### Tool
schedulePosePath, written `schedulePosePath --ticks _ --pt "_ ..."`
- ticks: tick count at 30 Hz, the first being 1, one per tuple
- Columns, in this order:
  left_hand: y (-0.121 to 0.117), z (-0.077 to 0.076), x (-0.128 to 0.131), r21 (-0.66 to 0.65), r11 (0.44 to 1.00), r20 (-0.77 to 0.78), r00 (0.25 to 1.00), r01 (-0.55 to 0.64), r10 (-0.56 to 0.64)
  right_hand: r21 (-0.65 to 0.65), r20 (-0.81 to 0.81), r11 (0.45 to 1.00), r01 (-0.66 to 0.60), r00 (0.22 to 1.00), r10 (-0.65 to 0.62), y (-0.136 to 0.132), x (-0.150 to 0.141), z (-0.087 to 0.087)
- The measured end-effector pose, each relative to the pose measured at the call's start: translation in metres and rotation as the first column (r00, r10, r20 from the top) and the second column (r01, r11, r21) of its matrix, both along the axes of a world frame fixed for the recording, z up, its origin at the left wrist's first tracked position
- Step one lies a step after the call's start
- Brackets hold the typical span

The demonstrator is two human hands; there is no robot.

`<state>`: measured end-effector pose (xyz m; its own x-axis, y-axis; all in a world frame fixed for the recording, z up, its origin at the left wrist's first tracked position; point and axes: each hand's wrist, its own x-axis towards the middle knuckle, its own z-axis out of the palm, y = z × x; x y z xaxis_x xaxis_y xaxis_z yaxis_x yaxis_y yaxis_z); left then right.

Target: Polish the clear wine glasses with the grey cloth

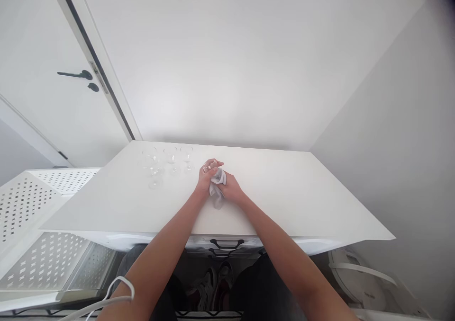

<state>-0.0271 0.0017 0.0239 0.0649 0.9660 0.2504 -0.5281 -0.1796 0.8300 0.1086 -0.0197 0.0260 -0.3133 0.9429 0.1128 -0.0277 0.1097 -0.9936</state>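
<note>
Over the middle of the white cabinet top, my left hand (206,175) is closed around a small clear glass (210,166); most of the glass is hidden by my fingers and the cloth. My right hand (232,187) grips a pale grey cloth (217,191) and presses it against the glass. The cloth's loose end hangs below my hands. To the left of my hands stand several clear stemmed glasses (171,158), grouped near the back edge; their outlines are faint against the white surface.
The white cabinet top (291,193) meets a white wall behind. Dark drawer handles (226,244) stick out at its front. A perforated white rack (24,202) stands left, below a door with a black handle (74,74). A white cable (121,290) crosses near my left forearm.
</note>
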Motion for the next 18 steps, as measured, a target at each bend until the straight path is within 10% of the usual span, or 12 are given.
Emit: schedulePosePath --ticks 6,11,18 --pt "0.0004 -0.0056 -0.0024 0.041 0.978 0.095 0.973 0.206 -0.209 -0.276 -0.29 0.893 -0.355 0.917 0.274 -0.0046 0.0037 -0.0006" --pt "0.0042 -0.0052 -0.0033 0.028 0.995 0.039 0.994 0.097 -0.098 -0.081 -0.114 0.993 -0.089 0.99 0.08 -0.003 -0.0001 -0.0013" --pt "0.0042 -0.0069 -0.0031 0.048 0.984 0.051 0.983 0.172 -0.174 -0.274 -0.281 0.9 -0.339 0.923 0.263 -0.0043 0.0027 -0.0021"
